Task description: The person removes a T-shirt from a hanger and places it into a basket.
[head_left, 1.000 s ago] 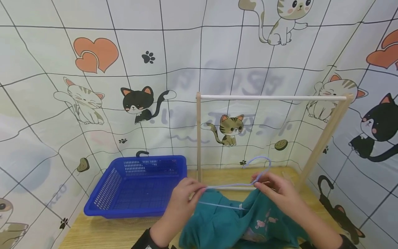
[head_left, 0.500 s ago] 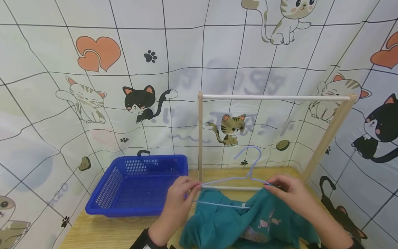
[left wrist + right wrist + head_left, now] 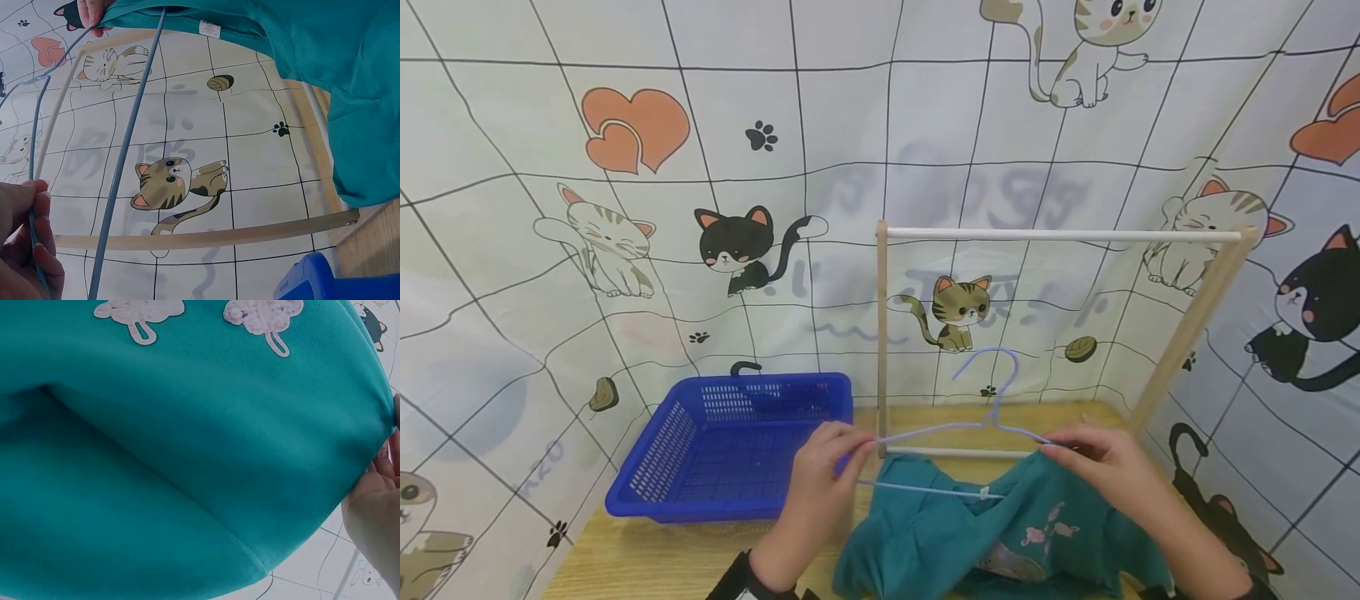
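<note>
A light blue clothes hanger [image 3: 951,426] is held up between both hands, its hook pointing upward. My left hand [image 3: 829,468] pinches the hanger's left arm near its end; the left wrist view shows the thumb and fingers [image 3: 39,206] around the wire. With my right hand [image 3: 1101,458] I pinch the right arm of the hanger together with the teal shirt's edge. The teal shirt [image 3: 917,533] hangs from the right side of the hanger and lies bunched on the table, a pale print on its front. The hanger's right end is hidden inside the cloth.
Behind the shirt stands a wooden rack [image 3: 882,333] with a white top rod [image 3: 1060,236]. At the left, a blue plastic basket [image 3: 730,510] sits on the wooden table [image 3: 647,558]. A cat-patterned sheet [image 3: 835,125] covers the walls.
My right hand has slid from the base of the hook out along the right arm to the shirt's edge. The hook has turned upright and shifted left; my left hand moved slightly left.
</note>
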Tool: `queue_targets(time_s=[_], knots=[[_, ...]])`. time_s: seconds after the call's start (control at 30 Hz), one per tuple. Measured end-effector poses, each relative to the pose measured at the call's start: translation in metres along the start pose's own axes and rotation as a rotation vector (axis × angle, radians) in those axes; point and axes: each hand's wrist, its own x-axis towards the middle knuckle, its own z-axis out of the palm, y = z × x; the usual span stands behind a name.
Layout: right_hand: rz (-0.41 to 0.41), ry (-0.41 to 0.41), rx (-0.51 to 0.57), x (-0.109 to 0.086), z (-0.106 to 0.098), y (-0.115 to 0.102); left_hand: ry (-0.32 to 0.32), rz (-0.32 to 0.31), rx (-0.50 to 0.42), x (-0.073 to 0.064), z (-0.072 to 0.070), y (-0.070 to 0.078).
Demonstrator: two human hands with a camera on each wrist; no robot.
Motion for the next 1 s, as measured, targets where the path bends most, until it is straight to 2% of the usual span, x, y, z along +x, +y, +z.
queue_targets(time_s=[0.47,0.8,1.0], knots=[[0.042,0.014,-0.015,-0.002,-0.003,0.003,0.033,-0.015,0.042,0.003,-0.011,-0.003],[0.091,-0.001,-0.023,-0.004,-0.006,0.004,0.062,0.016,0.048,0.003,-0.019,-0.009],[0.104,0.007,-0.027,-0.005,-0.008,0.004,0.065,-0.019,0.062,0.004,-0.023,-0.011]])
